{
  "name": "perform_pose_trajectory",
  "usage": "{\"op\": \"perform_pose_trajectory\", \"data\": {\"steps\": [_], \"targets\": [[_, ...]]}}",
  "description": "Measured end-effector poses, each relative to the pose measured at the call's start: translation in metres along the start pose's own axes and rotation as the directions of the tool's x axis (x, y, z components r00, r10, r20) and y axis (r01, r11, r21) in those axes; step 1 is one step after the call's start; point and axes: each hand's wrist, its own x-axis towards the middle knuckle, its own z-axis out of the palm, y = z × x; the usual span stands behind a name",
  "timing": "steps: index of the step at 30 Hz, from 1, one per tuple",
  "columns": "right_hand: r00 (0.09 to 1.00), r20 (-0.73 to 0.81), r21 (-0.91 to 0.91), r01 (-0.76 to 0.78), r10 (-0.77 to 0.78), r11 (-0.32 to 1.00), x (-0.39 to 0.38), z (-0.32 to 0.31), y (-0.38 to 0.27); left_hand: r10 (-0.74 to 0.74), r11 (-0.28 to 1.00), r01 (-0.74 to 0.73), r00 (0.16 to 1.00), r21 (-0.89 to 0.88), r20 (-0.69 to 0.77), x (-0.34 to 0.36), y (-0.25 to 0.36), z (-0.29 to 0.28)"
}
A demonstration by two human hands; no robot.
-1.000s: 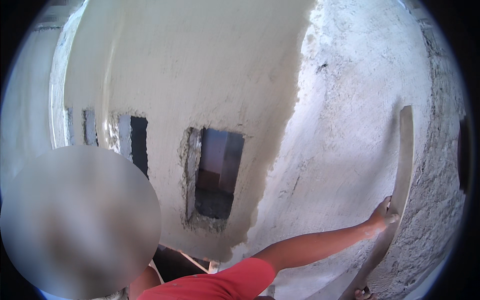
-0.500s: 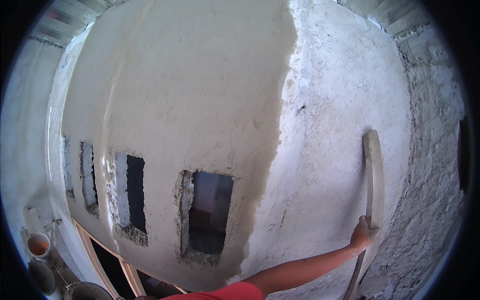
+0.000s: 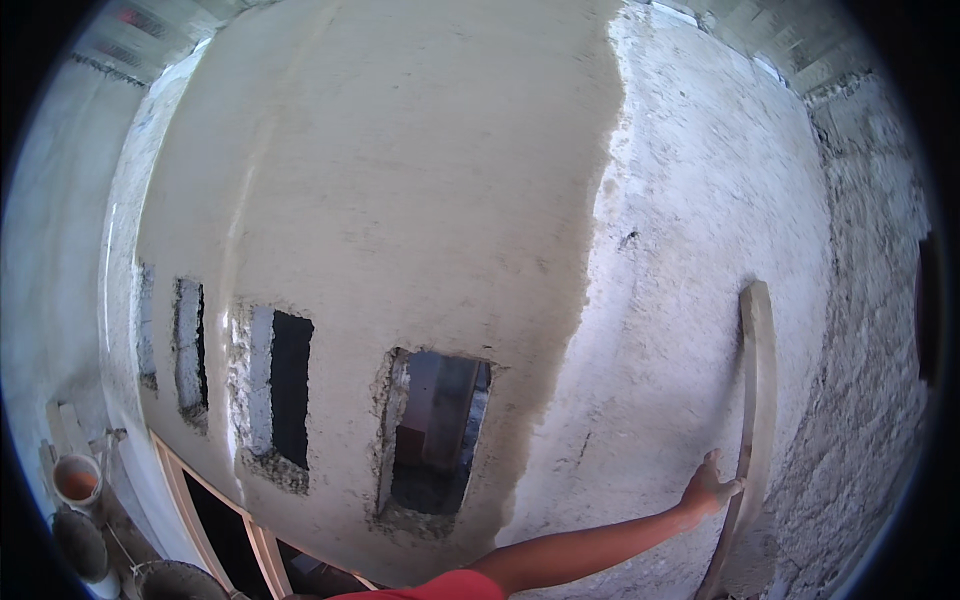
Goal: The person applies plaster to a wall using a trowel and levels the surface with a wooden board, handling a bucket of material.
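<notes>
My left arm (image 3: 590,550), in a short red sleeve, comes from the lower edge and stretches right across the wall. At its end my left hand (image 3: 708,490) is open, its fingers apart. One finger points up; another reaches the near edge of a long, narrow wooden board (image 3: 758,390), or lies very close to it. The board stands nearly upright against the rough pale part of the wall (image 3: 700,240); its lower end runs out of the picture. My right hand is not in view.
Smooth grey plaster (image 3: 430,200) covers the wall's left and middle, with several rough-edged openings, the largest (image 3: 435,430) near the middle. Wooden framing (image 3: 265,555) shows below. Buckets (image 3: 78,480) stand at the lower left. A rough wall (image 3: 870,330) closes the right side.
My left hand has let go of the board and opened, shifting slightly left and down. The board appears a little lower in the picture, while the view itself has also shifted.
</notes>
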Motion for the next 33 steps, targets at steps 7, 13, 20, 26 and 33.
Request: {"op": "perform_pose_trajectory", "data": {"steps": [7,13,20,26,33], "targets": [[1.0,0.017,-0.205,-0.01,0.014,0.979,-0.01,0.0,-0.048,0.349,0.937,-0.338,0.921,0.093,-0.174,-0.048,0.018,-0.07],[0.842,0.405,-0.009,0.394,-0.357,0.919,-0.038,0.045,-0.134,0.573,0.791,-0.508,0.811,0.34,-0.12,-0.116,0.041,-0.177],[0.367,0.783,0.2,0.616,-0.503,0.762,-0.091,0.124,-0.222,0.651,0.626,-0.445,0.751,0.64,-0.114,-0.216,0.048,-0.307],[0.149,0.888,0.385,0.273,-0.435,0.881,-0.074,0.245,-0.175,0.53,0.637,-0.228,0.823,0.736,-0.204,-0.316,0.054,-0.405],[-0.066,0.991,0.121,0.812,-0.115,0.571,-0.185,0.299,-0.294,0.715,0.469,0.046,0.566,0.882,-0.409,-0.473,0.101,-0.502]]}}
